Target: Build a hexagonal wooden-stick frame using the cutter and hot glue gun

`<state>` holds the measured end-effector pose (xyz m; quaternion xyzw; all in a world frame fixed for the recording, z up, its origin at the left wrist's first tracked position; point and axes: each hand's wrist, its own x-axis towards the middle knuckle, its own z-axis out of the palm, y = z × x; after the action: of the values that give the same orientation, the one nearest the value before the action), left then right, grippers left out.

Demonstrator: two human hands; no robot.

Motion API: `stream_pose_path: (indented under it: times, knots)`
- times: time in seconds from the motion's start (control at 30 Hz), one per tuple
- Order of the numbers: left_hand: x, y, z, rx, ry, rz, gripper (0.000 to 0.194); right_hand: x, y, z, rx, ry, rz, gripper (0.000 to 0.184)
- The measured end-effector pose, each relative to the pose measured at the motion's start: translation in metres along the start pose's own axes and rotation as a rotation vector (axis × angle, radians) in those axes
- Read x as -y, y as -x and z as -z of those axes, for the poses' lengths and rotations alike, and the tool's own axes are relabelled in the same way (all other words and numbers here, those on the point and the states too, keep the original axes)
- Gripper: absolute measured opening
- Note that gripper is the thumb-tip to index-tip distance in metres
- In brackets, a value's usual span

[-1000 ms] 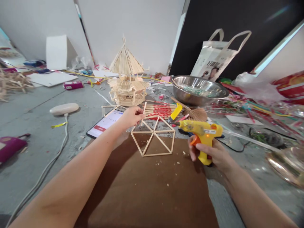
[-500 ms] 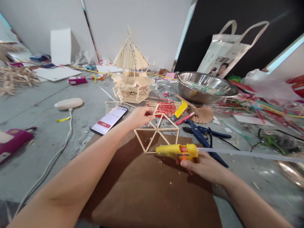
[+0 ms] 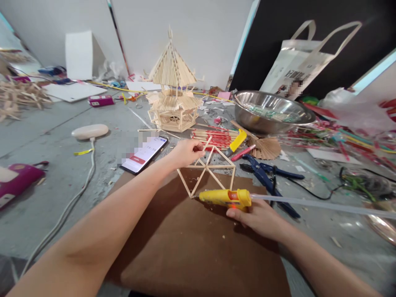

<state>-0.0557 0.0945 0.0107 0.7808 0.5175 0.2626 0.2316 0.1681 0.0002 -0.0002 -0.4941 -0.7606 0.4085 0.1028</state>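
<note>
My right hand [image 3: 255,216] is wrapped round a yellow hot glue gun [image 3: 221,196] with a long clear glue stick out of its back. The nozzle points left, at the lower left corner of a frame of thin wooden sticks [image 3: 199,181] joined like spokes inside a many-sided outline. My left hand [image 3: 189,151] is closed at the frame's far left side, its fingers pinching a thin wooden stick [image 3: 208,142] that sticks up past them. The hand hides part of this side. Under the frame lies a brown sheet [image 3: 185,247].
A stick-built pavilion model [image 3: 173,93] stands behind. Left lie a phone [image 3: 144,154] and a white corded device [image 3: 89,132]. To the right are blue pliers [image 3: 262,175], a yellow utility knife [image 3: 238,140], a pink pen [image 3: 243,152] and a steel basin [image 3: 272,121].
The glue gun has moved left along the frame's near stick, its tip now at the lower left corner. My left hand stays at the far left side. The view has shifted slightly.
</note>
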Motion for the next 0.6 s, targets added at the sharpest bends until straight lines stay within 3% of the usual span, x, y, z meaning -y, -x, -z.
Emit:
stream_pose_path:
  times: [0.6]
  knots:
    - [0.0005,-0.0001,-0.0019,0.005,-0.065,-0.007,0.015,0.0006,-0.0007,-0.0008,-0.003,0.001,0.055,0.035]
